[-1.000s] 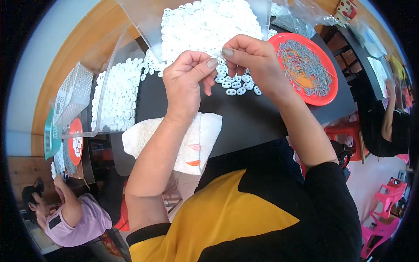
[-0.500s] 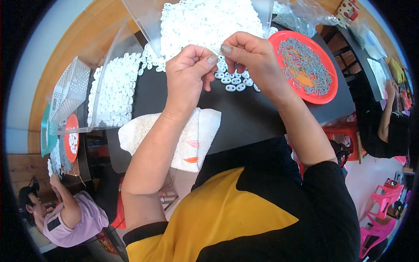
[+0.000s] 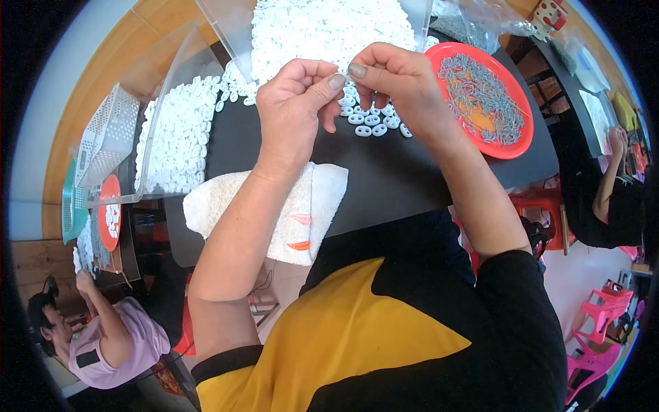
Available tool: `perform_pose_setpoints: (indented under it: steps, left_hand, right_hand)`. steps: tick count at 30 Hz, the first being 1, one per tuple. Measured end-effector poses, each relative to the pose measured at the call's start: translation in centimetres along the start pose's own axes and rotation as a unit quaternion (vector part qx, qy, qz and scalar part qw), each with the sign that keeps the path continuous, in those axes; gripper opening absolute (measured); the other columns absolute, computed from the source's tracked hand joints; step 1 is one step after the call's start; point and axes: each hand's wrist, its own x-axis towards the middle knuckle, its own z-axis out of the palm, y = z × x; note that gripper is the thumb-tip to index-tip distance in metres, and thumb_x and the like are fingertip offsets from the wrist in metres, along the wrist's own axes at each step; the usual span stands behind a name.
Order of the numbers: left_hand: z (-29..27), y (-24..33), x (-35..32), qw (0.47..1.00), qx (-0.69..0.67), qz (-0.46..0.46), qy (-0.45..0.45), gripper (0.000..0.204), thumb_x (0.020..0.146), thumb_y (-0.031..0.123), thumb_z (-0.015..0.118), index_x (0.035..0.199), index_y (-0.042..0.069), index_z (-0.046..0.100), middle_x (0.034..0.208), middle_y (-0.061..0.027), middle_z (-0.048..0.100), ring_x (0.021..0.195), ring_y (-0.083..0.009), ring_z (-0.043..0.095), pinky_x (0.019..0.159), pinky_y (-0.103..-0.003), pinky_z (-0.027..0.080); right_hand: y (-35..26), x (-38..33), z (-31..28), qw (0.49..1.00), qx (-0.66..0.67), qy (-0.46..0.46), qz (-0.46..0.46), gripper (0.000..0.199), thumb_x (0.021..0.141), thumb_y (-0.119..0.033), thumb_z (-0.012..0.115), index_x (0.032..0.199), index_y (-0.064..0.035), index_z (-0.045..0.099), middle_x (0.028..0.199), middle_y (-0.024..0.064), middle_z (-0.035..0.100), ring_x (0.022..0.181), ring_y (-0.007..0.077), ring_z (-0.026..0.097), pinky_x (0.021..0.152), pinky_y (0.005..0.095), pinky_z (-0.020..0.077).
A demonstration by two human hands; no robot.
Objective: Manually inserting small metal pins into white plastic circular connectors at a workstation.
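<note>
My left hand (image 3: 294, 106) and my right hand (image 3: 403, 86) meet fingertip to fingertip above the near side of a heap of white oval pieces (image 3: 329, 34). Both are closed in a pinch. Something small and pale shows between the fingertips, too small to name. Beneath my right hand, several loose white ovals with two holes each (image 3: 371, 120) lie on the dark table (image 3: 384, 182). To the right of that hand stands a red plate (image 3: 523, 145) with many thin grey pieces (image 3: 484, 86) on it. A folded white towel (image 3: 326, 196) lies under my left forearm.
At the left, a clear bin (image 3: 147, 199) holds more white ovals beside a white perforated basket (image 3: 106, 141). Clear plastic bags (image 3: 480, 27) lie at the back right. A person in a lilac top (image 3: 123, 343) works at the lower left; another person's arm (image 3: 607, 178) shows at the right.
The view has shifted slightly. My hands stay together, still pinching, with the right fingers raised a little. The person at the left still handles pieces.
</note>
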Motion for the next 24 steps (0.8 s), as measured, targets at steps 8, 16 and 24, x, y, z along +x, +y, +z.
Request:
perform_pose_setpoints:
  steps: [8,16,24]
  left_hand:
    - [-0.4,-0.2,0.1,1.0,0.011,0.022,0.008,0.011,0.083,-0.001,0.067,0.092,-0.004,0.063,0.075,-0.007,0.064,0.059,-0.0089,0.058,0.045,-0.019,0.044]
    - [0.3,0.3,-0.2,0.998,-0.012,0.053,-0.016,0.016,0.079,-0.006,0.069,0.095,-0.004,0.066,0.076,-0.0082,0.065,0.059,-0.0083,0.059,0.045,-0.018,0.045]
    - [-0.2,0.1,-0.1,0.994,0.028,0.092,-0.057,0.022,0.078,-0.006,0.07,0.099,-0.004,0.066,0.076,-0.0085,0.066,0.059,-0.0065,0.058,0.044,-0.015,0.044]
  right_hand:
    - [0.1,0.1,0.2,0.999,-0.028,-0.009,-0.032,0.016,0.089,-0.019,0.061,0.086,-0.0032,0.064,0.067,-0.0011,0.058,0.058,0.0057,0.053,0.051,0.0199,0.0385]
    - [-0.9,0.1,-1.0,0.999,-0.01,-0.049,0.009,0.02,0.091,-0.023,0.057,0.087,-0.0056,0.064,0.067,0.0004,0.06,0.06,0.0067,0.057,0.054,0.0185,0.0376]
    - [-0.5,0.2,-1.2,0.995,0.044,-0.083,0.032,0.02,0.092,-0.024,0.057,0.088,-0.0055,0.064,0.069,0.0011,0.062,0.061,0.0094,0.06,0.053,0.0184,0.0391]
